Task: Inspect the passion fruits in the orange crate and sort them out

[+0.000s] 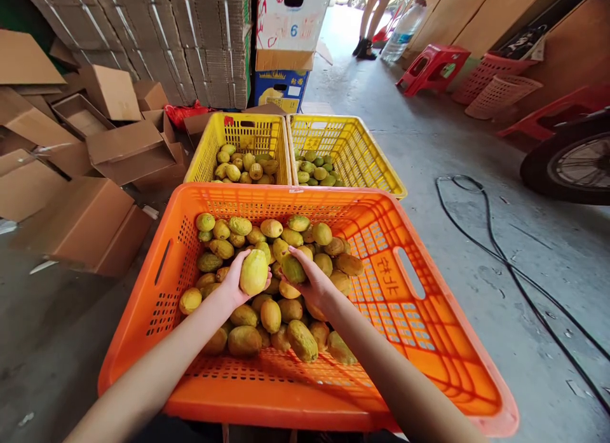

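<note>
Left hand [234,283] closed round a pale yellow-green fruit [254,272]: thumb along its near-left side, fingertips just showing past its right edge, palm beneath. Right hand [314,283] gripping a darker green fruit [293,269], thumb over the top, fruit on the palm side, to the left of the wrist. Both held above a loose layer of similar fruits [271,316], yellow to brownish green, in an orange crate [267,402]; its right part shows bare slatted wall. Two yellow crates [204,150] [376,157] abut its far side, each with more fruit. Grey concrete floor [429,144]; cardboard boxes [71,220] heaped left, flattened cardboard [190,42] stacked behind. To the right, a black cable [495,252], a red stool [433,68] and a wheel [572,160] cut off by the frame. Far back, a person's legs [372,17] beside a large clear bottle [405,33], upper body out of frame. Most left-hand fingers hidden under the fruit; right-hand fingers partly so. Lower fruit layers covered.
</note>
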### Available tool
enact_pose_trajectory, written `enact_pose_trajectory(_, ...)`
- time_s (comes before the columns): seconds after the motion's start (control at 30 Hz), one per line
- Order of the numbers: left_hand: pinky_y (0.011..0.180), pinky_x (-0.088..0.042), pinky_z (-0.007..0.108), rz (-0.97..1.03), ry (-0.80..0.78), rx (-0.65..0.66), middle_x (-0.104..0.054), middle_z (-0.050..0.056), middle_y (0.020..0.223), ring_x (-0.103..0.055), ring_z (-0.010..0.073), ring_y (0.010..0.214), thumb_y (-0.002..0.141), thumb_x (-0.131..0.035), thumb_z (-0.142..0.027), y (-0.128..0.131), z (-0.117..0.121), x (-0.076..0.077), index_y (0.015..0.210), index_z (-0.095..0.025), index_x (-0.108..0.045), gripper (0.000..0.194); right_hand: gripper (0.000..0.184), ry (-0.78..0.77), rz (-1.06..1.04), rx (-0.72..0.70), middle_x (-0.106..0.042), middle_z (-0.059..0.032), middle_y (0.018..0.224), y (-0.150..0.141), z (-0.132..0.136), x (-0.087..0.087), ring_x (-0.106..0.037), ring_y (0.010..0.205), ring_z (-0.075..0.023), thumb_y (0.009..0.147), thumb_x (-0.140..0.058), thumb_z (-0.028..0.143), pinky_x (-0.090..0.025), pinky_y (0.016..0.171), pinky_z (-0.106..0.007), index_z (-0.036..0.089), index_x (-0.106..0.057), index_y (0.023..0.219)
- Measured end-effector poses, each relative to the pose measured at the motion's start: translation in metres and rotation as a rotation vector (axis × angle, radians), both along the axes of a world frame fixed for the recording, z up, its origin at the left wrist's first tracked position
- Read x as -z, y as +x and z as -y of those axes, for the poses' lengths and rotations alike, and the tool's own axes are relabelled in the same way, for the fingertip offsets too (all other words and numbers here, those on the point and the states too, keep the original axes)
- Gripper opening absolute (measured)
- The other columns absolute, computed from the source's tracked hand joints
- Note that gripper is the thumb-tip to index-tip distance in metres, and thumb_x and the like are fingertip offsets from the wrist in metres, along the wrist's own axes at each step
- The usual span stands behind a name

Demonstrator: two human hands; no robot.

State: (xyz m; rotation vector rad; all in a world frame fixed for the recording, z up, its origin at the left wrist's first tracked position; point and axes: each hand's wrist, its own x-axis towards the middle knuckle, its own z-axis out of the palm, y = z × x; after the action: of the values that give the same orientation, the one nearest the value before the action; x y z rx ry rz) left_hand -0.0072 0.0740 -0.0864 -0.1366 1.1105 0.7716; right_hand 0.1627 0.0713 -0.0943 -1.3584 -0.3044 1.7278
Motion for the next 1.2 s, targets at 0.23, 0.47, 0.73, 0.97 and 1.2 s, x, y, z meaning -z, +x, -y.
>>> enact_pose_trajectory(0.23, 0.062, -0.062, 0.025, -0.095, 0.101, 0.035, -0.073, 0.006, 0.077, -0.071, 0.0159, 0.06, 0.104, -0.063, -0.025, 0.004, 0.003, 0.0, 0.104, -0.014, -0.065, 0.011, 0.011, -0.075, -0.053, 0.046, -0.071, 0.0014, 0.079, -0.003, -0.003, -0.003, -0.068, 0.077, -0.0164, 0.081, -0.078, 0.019, -0.064, 0.072, -0.027, 0.021, -0.067, 0.084)
enact_pose_trajectory(0.47, 0.058, -0.061, 0.026, -0.107, 0.079, -0.054, -0.07, 0.003, 0.074, -0.067, 0.0149, 0.056, 0.102, -0.061, -0.028, 0.003, 0.001, -0.002, 0.099, -0.016, -0.065, 0.013, 0.008, -0.156, -0.056, 0.085, -0.073, -0.0037, 0.074, -0.003, -0.006, -0.007, -0.073, 0.067, -0.0199, 0.097, -0.059, 0.025, -0.064, 0.061, -0.029, 0.023, -0.06, 0.089)
enact_pose_trajectory(0.73, 0.057, -0.057, 0.021, -0.14, 0.047, -0.082, -0.069, 0.002, 0.069, -0.066, 0.0137, 0.055, 0.103, -0.059, -0.03, 0.003, -0.001, -0.003, 0.093, -0.016, -0.068, 0.02, 0.014, -0.16, -0.054, 0.038, -0.071, -0.0057, 0.071, -0.005, -0.007, -0.005, -0.074, 0.071, -0.0227, 0.1, -0.049, 0.027, -0.066, 0.06, -0.033, 0.021, -0.06, 0.092)
enact_pose_trajectory(0.97, 0.052, -0.053, 0.024, -0.201, -0.023, -0.046, -0.068, 0.001, 0.066, -0.066, 0.0162, 0.054, 0.104, -0.058, -0.037, 0.0, -0.002, -0.001, 0.093, -0.017, -0.066, 0.024, 0.016, -0.149, -0.05, 0.026, -0.071, -0.0034, 0.074, -0.005, -0.007, -0.008, -0.072, 0.068, -0.0181, 0.102, -0.047, 0.026, -0.061, 0.057, -0.026, 0.022, -0.059, 0.092)
enact_pose_trajectory(1.2, 0.05, -0.053, 0.025, -0.208, -0.018, -0.014, -0.068, 0.002, 0.064, -0.065, 0.017, 0.051, 0.105, -0.055, -0.037, 0.0, -0.002, 0.0, 0.09, -0.018, -0.065, 0.026, 0.007, -0.101, -0.06, 0.028, -0.072, 0.0014, 0.077, -0.005, -0.003, -0.012, -0.069, 0.062, -0.0133, 0.093, -0.069, 0.021, -0.058, 0.055, -0.02, 0.021, -0.063, 0.096)
